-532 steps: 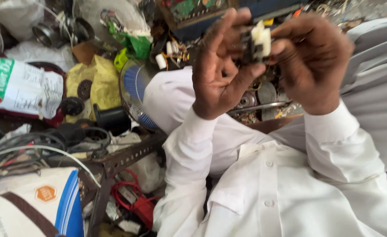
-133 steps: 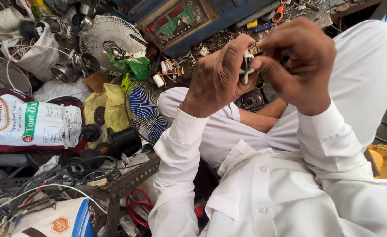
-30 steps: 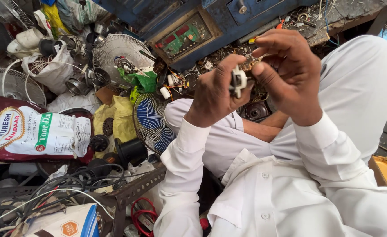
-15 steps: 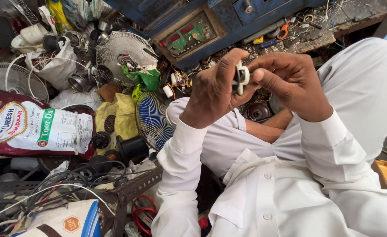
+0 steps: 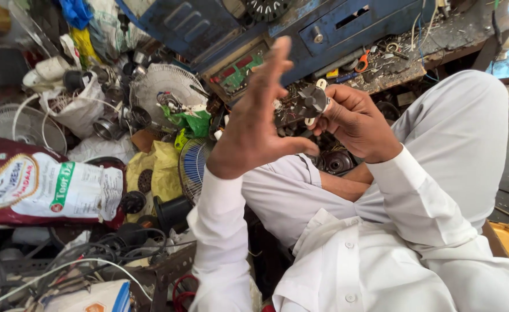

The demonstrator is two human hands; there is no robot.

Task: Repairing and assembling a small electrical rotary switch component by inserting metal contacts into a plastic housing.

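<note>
Fingers of our left hand (image 5: 254,127) have sprung apart and come off the small black-and-white electrical part (image 5: 310,103), which half a second ago both hands pinched; so our right hand (image 5: 352,124) alone now clamps it at chest height. We count one part, two fan grilles (image 5: 194,167) and one printed sack (image 5: 46,188) below.

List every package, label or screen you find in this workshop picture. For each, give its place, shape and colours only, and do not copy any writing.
Printed sack: far left, lying on its side; maroon with a white panel, gold oval and green band.
Carton: bottom left corner, only partly seen; white with orange and blue.
Display panel: upper middle, set in the blue cabinet behind the left hand; tilted rectangle, green board with dark red window.
</note>
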